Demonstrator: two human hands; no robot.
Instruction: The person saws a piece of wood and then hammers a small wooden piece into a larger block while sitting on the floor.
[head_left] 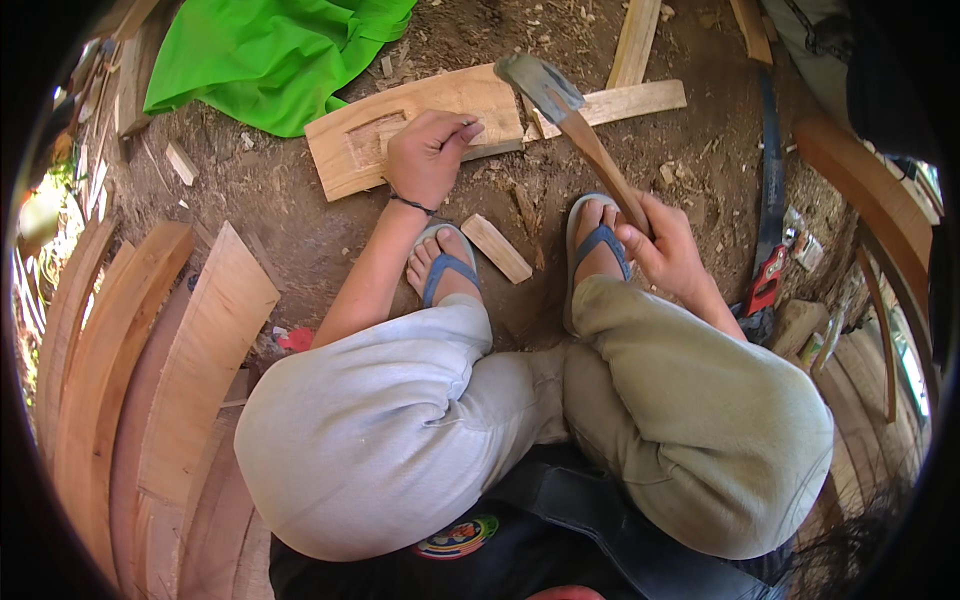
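A hammer (pixel 600 155) with a wooden handle and a grey, worn metal head is in my right hand (pixel 663 245). My fingers wrap round the lower handle, and the head is up at the right end of a light wooden board (pixel 440 88). A shallow rectangular recess is cut into the board's left part. My left hand (pixel 430 155) is closed in a pinch over the middle of this board. Only a tiny dark tip shows at its thumb and forefinger, too small to name.
Green cloth (pixel 270 60) lies beyond the board. A thin wooden strip (pixel 630 103) and a small wood block (pixel 497 248) are on the dirt floor. To the right is a handsaw (pixel 770 180) with a red handle. Curved planks (pixel 130 330) stand at the left.
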